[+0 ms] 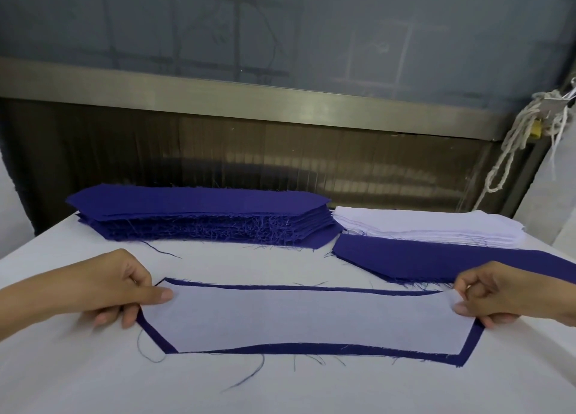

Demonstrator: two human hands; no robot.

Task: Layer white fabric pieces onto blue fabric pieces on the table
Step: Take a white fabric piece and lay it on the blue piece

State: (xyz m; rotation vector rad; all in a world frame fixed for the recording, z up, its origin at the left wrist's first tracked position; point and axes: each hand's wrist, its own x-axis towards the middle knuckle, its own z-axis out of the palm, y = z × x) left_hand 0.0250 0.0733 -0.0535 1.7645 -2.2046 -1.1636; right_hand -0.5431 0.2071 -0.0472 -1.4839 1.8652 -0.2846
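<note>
Left hand [124, 289] and right hand [486, 292] pinch ends of thin white fabric piece [311, 317] between them, centring it on long blue fabric piece [311, 348].

A frosted window [280, 24] above a metal rail [249, 102]; knotted cord [523, 127] hangs right.

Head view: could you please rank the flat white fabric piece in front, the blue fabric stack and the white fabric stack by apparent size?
1. Flat white fabric piece, though nearest the camera.
2. Blue fabric stack.
3. White fabric stack.
</note>
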